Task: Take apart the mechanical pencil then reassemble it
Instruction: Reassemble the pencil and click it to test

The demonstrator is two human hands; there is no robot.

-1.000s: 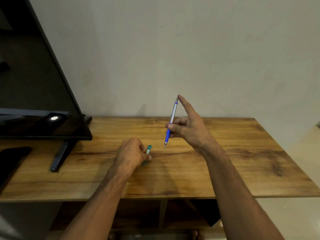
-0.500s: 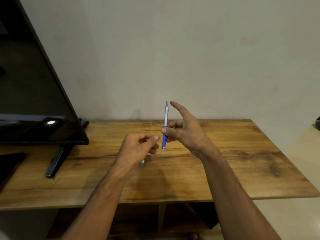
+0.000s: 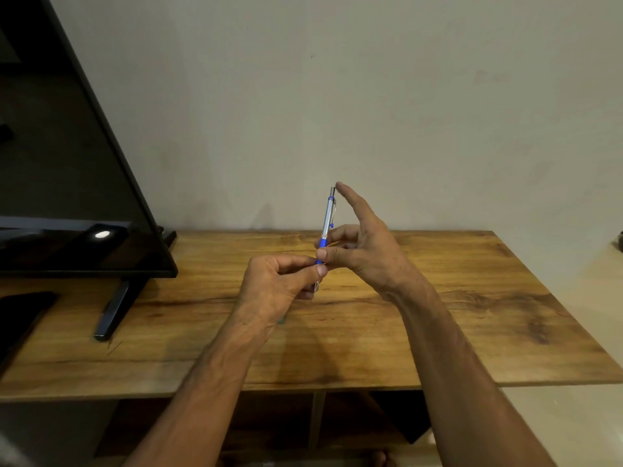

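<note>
A silver and blue mechanical pencil (image 3: 327,219) stands nearly upright above the wooden table (image 3: 421,315), tip down. My right hand (image 3: 364,251) pinches its blue grip between thumb and fingers, with the index finger stretched up beside the pencil's top end. My left hand (image 3: 279,288) has closed thumb and forefinger on the pencil's lower end, near the tip. A small teal piece (image 3: 281,320) lies on the table, mostly hidden under my left wrist.
A black flat screen (image 3: 67,197) on a stand (image 3: 113,311) fills the left side of the table. A dark flat object (image 3: 20,318) lies at the far left edge. A plain wall rises behind the table; an open shelf sits beneath it.
My left hand let go of the teal piece on the table, rose and closed on the pencil's lower end. My right hand held the pencil upright, shifting slightly.
</note>
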